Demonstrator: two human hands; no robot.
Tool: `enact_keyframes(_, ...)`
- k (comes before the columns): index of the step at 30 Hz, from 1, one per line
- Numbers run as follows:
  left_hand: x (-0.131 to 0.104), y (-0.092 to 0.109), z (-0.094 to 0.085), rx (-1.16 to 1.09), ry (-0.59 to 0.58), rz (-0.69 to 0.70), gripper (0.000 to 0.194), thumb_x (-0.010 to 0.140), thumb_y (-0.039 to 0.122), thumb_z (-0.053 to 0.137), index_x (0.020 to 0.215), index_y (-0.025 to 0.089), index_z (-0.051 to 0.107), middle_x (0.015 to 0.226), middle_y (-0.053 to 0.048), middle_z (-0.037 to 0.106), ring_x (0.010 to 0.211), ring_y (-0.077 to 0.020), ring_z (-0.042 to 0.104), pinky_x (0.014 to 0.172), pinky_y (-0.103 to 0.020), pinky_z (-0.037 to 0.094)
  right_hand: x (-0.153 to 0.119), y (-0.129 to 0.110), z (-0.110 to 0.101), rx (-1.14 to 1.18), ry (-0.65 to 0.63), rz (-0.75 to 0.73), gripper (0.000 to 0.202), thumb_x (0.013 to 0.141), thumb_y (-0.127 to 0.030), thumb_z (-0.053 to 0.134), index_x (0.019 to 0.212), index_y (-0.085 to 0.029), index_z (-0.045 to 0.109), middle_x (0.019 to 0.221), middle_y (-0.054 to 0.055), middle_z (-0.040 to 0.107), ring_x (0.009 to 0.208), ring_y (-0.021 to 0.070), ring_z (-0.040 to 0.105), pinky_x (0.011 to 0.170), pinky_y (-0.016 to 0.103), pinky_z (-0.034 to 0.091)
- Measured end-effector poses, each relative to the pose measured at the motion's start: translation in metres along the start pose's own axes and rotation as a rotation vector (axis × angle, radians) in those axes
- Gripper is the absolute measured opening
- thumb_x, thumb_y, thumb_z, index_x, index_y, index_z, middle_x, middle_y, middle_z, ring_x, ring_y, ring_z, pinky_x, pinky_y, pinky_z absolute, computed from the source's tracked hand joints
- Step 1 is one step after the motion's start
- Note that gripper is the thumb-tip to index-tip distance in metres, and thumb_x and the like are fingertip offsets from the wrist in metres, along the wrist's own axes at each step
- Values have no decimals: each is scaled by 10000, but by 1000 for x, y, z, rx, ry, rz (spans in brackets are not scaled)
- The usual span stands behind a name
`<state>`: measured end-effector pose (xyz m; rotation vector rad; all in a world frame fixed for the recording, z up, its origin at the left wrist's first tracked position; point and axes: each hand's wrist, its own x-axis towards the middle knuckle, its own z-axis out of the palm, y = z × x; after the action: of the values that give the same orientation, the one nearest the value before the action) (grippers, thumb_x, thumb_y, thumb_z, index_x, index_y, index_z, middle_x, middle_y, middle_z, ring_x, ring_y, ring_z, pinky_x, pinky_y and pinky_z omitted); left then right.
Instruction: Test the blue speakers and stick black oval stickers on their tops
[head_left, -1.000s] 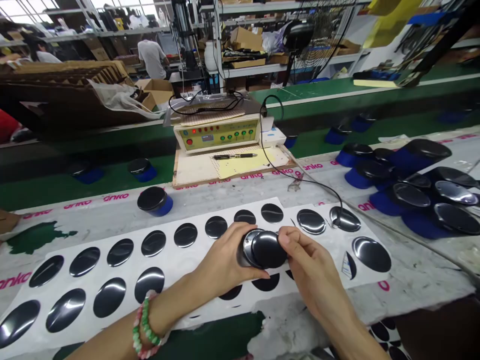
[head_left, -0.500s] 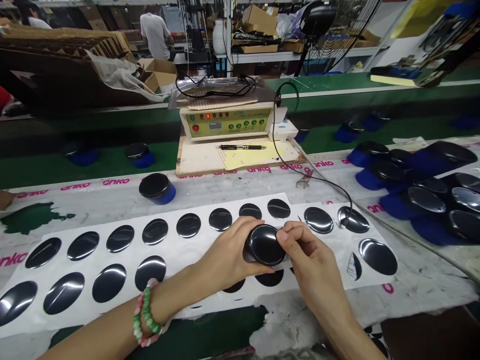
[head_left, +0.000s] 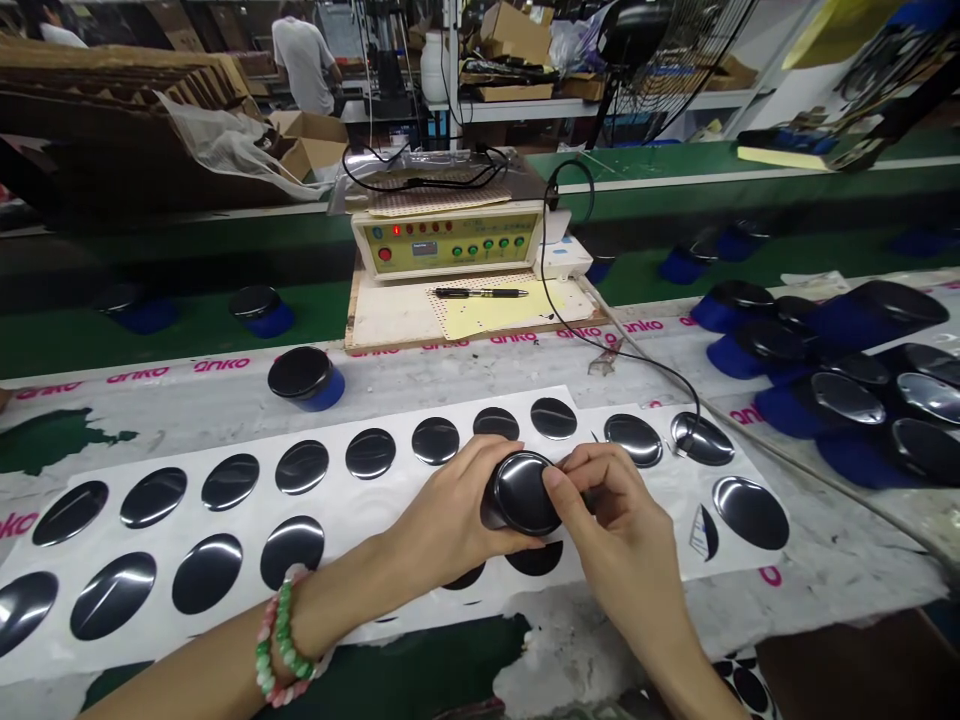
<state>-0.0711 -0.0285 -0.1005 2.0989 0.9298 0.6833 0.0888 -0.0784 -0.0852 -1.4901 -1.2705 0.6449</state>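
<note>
My left hand [head_left: 457, 505] is wrapped around the side of a round part with a glossy black top [head_left: 525, 490], its face tilted up towards me. On the right edge of that top rests the thumb of my right hand [head_left: 607, 500], whose fingers are curled in behind it; whether a thin film is pinched there is hidden. Beneath both hands lies a white sheet [head_left: 337, 525] bearing rows of glossy black oval stickers [head_left: 208, 572]. One sticker [head_left: 705, 533] at the right is partly folded over.
A blue part with a black top [head_left: 306, 378] stands behind the sheet. Several similar parts [head_left: 855, 400] crowd the right side, and others ride the green belt [head_left: 442, 395]. A control box [head_left: 450, 243] sits at the back, its black cable [head_left: 622, 350] crossing towards the sheet. A pen [head_left: 480, 293] lies before it.
My right thumb has shifted slightly left, further onto the black top. My left hand keeps its hold. The whole view has swung a little, moving the background slightly left.
</note>
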Motion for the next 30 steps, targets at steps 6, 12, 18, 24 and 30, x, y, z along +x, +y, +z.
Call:
enact_keyframes(6, -1, 5, -1, 16, 5, -12, 668, 687, 403, 791, 1231, 232, 442, 1194, -61, 551, 1113, -207, 559, 925, -310, 505, 5, -5, -13, -214, -225, 13, 272, 922, -350, 517, 702, -226, 417, 653, -38, 459, 597, 124, 449, 515, 240, 357)
enact_keyframes(12, -2, 5, 0, 39, 11, -9, 625, 704, 383, 782, 1217, 257, 447, 1184, -48, 560, 1100, -211, 566, 894, -313, 514, 6, -9, -11, -247, -238, 98, 309, 927, -441, 464, 707, -231, 410, 587, -51, 441, 525, 119, 425, 455, 235, 310)
enact_keyframes(18, -2, 4, -2, 30, 19, 16, 620, 714, 392, 769, 1223, 252, 446, 1199, -62, 550, 1129, -234, 558, 891, -339, 522, 7, -7, -12, -306, -219, 118, 319, 896, -509, 474, 748, -230, 434, 643, -35, 476, 564, 136, 469, 512, 257, 360)
enact_keyframes(24, -3, 5, -1, 26, 49, 35, 621, 705, 408, 771, 1211, 231, 457, 1167, -72, 563, 1073, -235, 591, 854, -346, 539, 13, -6, -12, -325, -225, 142, 526, 750, -563, 643, 1108, -237, 438, 838, -7, 544, 673, 176, 565, 550, 276, 422)
enact_keyframes(30, -5, 18, -7, 110, 52, 71, 586, 700, 360, 774, 1193, 229, 486, 1143, -52, 599, 1052, -214, 606, 892, -327, 524, 25, -8, 0, -243, -321, 8, 387, 927, -523, 418, 691, -218, 457, 553, -49, 450, 526, 134, 476, 513, 258, 369)
